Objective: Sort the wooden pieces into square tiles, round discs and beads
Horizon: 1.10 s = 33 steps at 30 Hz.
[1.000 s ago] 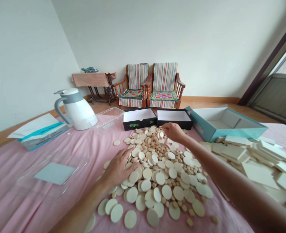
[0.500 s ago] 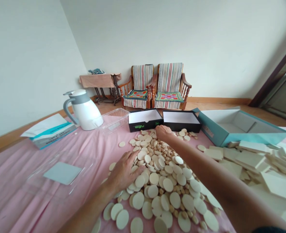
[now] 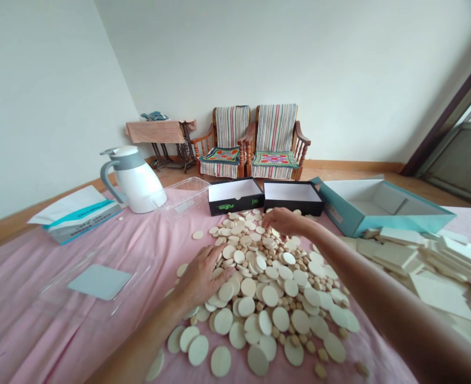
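A spread heap of round wooden discs (image 3: 270,295) and small wooden pieces (image 3: 297,260) covers the middle of the pink cloth (image 3: 139,245). My left hand (image 3: 205,272) rests on the heap's left side, fingers stretched out and thumb apart, touching discs. At the heap's far end, my right hand (image 3: 282,221) reaches down with bent fingers among the pieces. Its fingertips are partly hidden, so whether it holds a piece cannot be seen. Just beyond it stand two open black boxes with white insides, the left box (image 3: 235,204) and the right box (image 3: 293,200).
Square wooden tiles (image 3: 415,261) are piled at right, before an open teal box (image 3: 395,216). On the left are a white jug (image 3: 141,186), a tissue pack (image 3: 81,213), a clear plastic tray (image 3: 185,197) and a clear lid (image 3: 99,281). Chairs (image 3: 275,138) stand behind.
My right hand has shifted right and slightly nearer, off the spot before the gap between the black boxes. My left hand stays in place on the discs. The view has turned slightly.
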### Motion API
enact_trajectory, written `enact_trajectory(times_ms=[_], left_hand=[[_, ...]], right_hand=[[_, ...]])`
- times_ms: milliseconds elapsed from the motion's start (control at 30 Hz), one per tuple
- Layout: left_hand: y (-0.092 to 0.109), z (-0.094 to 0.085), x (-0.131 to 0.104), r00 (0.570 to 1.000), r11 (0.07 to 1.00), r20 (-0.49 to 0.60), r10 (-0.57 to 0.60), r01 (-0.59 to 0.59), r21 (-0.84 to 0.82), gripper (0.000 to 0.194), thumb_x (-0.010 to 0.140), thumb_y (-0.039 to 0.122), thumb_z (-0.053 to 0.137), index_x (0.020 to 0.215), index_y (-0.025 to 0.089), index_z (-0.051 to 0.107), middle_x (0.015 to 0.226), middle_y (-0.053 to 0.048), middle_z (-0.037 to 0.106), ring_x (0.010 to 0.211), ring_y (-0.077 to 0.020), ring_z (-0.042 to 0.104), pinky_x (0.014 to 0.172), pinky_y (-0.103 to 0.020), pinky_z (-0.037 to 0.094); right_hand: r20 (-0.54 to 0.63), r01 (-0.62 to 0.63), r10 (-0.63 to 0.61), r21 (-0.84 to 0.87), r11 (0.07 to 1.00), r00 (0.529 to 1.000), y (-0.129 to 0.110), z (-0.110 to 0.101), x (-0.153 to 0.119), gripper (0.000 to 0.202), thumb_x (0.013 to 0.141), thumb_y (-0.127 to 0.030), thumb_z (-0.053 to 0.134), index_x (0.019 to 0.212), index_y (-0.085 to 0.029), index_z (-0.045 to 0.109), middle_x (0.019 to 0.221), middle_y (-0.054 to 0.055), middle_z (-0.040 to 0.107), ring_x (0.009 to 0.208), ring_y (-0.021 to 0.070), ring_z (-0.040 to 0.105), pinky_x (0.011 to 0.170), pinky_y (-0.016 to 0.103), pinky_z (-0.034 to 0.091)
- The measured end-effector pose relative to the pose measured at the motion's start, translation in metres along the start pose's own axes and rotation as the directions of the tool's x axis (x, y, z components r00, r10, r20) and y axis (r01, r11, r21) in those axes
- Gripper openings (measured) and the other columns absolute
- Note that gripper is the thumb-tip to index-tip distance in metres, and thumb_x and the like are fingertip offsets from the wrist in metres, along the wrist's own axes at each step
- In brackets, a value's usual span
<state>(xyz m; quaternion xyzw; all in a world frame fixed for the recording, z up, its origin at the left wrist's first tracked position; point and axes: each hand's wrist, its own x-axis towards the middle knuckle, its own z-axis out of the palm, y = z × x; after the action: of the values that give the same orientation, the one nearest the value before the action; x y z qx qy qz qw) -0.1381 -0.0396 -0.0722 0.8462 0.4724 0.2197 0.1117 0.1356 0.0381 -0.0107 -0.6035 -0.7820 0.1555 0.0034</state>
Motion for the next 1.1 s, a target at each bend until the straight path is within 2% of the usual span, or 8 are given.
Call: enact_trajectory(times_ms=[133,300,567,700,767,867,967,1100], left_hand=[[-0.002,0.001,0.000,1.000,1.000,-0.010,0.007,-0.007,-0.010,0.053,0.089,0.048,0.051,0.131,0.018,0.047,0.128,-0.013,0.055,0.120,-0.0267,0.051,0.101,-0.044,0.044],[-0.001,0.000,0.000,1.000,1.000,-0.013,0.019,-0.019,-0.013,0.053,0.089,0.047,0.051,0.133,0.019,0.046,0.129,-0.012,0.054,0.121,-0.0263,0.050,0.102,-0.044,0.043],[-0.004,0.002,0.000,0.999,0.999,-0.036,0.024,-0.025,-0.024,0.054,0.088,0.047,0.053,0.134,0.020,0.047,0.130,-0.011,0.055,0.121,-0.0265,0.051,0.101,-0.043,0.045],[-0.004,-0.002,0.001,1.000,0.998,-0.015,0.027,-0.028,-0.064,0.054,0.087,0.048,0.053,0.133,0.020,0.049,0.130,-0.011,0.056,0.121,-0.0265,0.053,0.101,-0.043,0.045],[-0.005,-0.005,0.002,0.999,0.995,-0.011,0.031,-0.032,-0.093,0.053,0.087,0.048,0.054,0.132,0.020,0.051,0.130,-0.011,0.057,0.120,-0.0258,0.054,0.102,-0.042,0.045],[-0.005,-0.006,0.003,0.999,0.993,-0.009,0.034,-0.034,-0.112,0.051,0.088,0.047,0.053,0.131,0.020,0.051,0.130,-0.010,0.057,0.121,-0.0241,0.054,0.103,-0.040,0.045],[-0.005,-0.004,0.003,1.000,0.995,-0.016,0.023,-0.025,-0.099,0.050,0.088,0.047,0.053,0.129,0.019,0.052,0.129,-0.010,0.057,0.120,-0.0236,0.054,0.103,-0.040,0.045],[-0.005,-0.002,0.003,0.999,0.995,-0.032,0.018,-0.021,-0.098,0.048,0.087,0.047,0.054,0.127,0.020,0.054,0.127,-0.010,0.059,0.118,-0.0243,0.056,0.100,-0.040,0.047]], right_hand=[[-0.176,-0.186,0.179,-0.027,0.982,0.968,0.023,0.004,0.007,0.039,0.083,-0.010,0.042,0.114,-0.017,0.063,0.112,0.014,0.067,0.101,0.0238,0.063,0.079,0.030,0.046],[-0.192,-0.210,0.202,-0.018,0.978,0.960,0.030,0.030,0.019,0.040,0.081,-0.007,0.043,0.117,-0.011,0.059,0.112,0.021,0.064,0.105,0.0281,0.060,0.084,0.036,0.042],[-0.143,0.091,-0.078,0.085,0.992,0.987,0.012,0.037,-0.012,0.047,0.080,-0.004,0.042,0.121,-0.019,0.059,0.123,0.011,0.059,0.114,0.0193,0.053,0.096,0.031,0.038],[-0.130,0.452,-0.435,0.340,0.824,0.891,0.002,0.023,-0.040,0.050,0.078,-0.002,0.040,0.120,-0.019,0.061,0.124,0.006,0.061,0.117,0.0152,0.053,0.098,0.029,0.039],[-0.138,0.476,-0.468,0.449,0.756,0.873,0.007,0.015,-0.044,0.047,0.081,-0.005,0.040,0.121,-0.020,0.061,0.121,0.004,0.064,0.110,0.0141,0.058,0.092,0.027,0.043],[-0.232,0.128,-0.052,0.325,0.937,0.971,0.031,0.009,-0.033,0.043,0.084,-0.009,0.041,0.117,-0.021,0.064,0.115,0.003,0.067,0.102,0.0140,0.061,0.086,0.023,0.045],[-0.381,-0.307,0.354,0.180,0.935,0.854,0.059,0.013,-0.019,0.040,0.084,-0.013,0.042,0.119,-0.015,0.063,0.120,0.013,0.063,0.112,0.0245,0.056,0.092,0.033,0.042],[-0.374,-0.424,0.442,0.133,0.896,0.815,0.076,0.031,-0.013,0.042,0.086,-0.033,0.046,0.113,-0.006,0.063,0.117,0.026,0.058,0.113,0.0386,0.051,0.088,0.048,0.040]])
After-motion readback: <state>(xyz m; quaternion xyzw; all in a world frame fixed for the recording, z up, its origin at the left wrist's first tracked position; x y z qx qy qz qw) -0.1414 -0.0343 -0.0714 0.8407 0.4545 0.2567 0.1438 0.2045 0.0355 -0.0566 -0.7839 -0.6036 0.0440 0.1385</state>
